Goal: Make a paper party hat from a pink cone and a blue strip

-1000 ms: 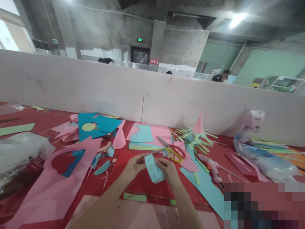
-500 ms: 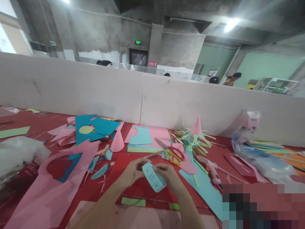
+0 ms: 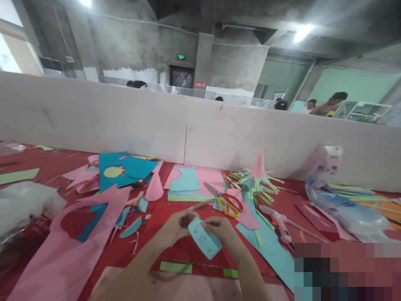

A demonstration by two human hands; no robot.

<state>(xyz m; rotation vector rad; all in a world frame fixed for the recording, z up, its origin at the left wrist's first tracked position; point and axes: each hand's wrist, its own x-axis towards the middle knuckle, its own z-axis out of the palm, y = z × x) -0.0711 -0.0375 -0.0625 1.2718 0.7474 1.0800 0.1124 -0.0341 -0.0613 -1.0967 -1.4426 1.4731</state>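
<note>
A light blue paper band (image 3: 205,241), bent into a loop with faint markings on its face, is held between both hands above a red sheet (image 3: 156,221). My left hand (image 3: 179,223) is closed on the band's upper left end; a thin pencil-like stick (image 3: 202,204) shows at its fingers, pointing right. My right hand (image 3: 221,230) pinches the band's upper right side, thumb and fingers together. Scissors with red and yellow handles (image 3: 228,205) lie just beyond the right hand.
Pink cones (image 3: 154,188) and a pink-topped paper-strip piece (image 3: 258,167) stand behind. A glue gun (image 3: 282,225) lies right. Cut paper (image 3: 72,242) and a plastic bag (image 3: 28,205) are left. A white partition (image 3: 125,121) crosses the back; people are beyond it.
The blue band has turned a little in my hands and sits slightly lower and to the right. Beyond the partition, one person has moved right and another has come into view.
</note>
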